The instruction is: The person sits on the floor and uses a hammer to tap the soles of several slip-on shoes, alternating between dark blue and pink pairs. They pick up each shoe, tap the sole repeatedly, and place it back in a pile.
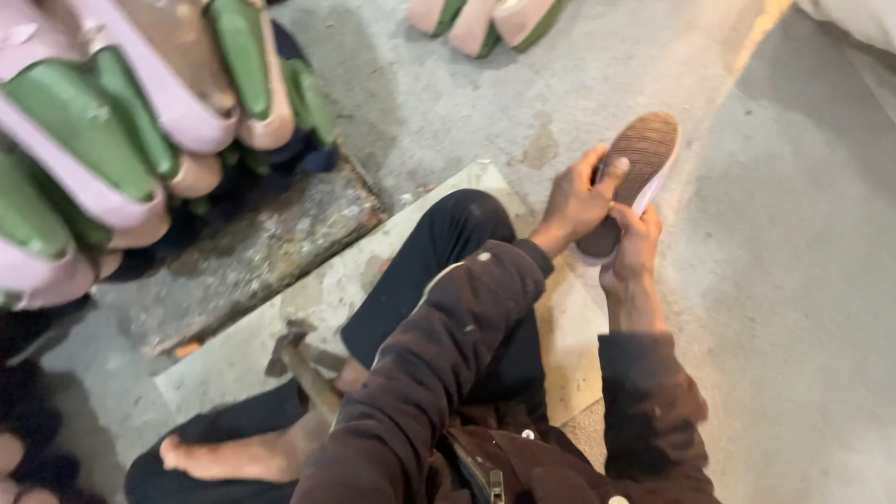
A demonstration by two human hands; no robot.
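I hold a shoe [642, 154] with a brown ribbed sole and a pale pink upper, sole facing up, out in front of my bent knee. My left hand [581, 198] grips its left side, thumb pressed on the sole. My right hand [636, 245] holds the heel end from below. Both sleeves are dark brown. A hammer [297, 359] lies by my leg on the pale slab [373, 271], untouched.
A stack of green and pink shoes on lasts [112, 131] fills the upper left. More pink shoes [485, 19] lie at the top. My bare foot [233, 455] rests at the bottom left. Grey concrete floor [803, 280] stretches to the right.
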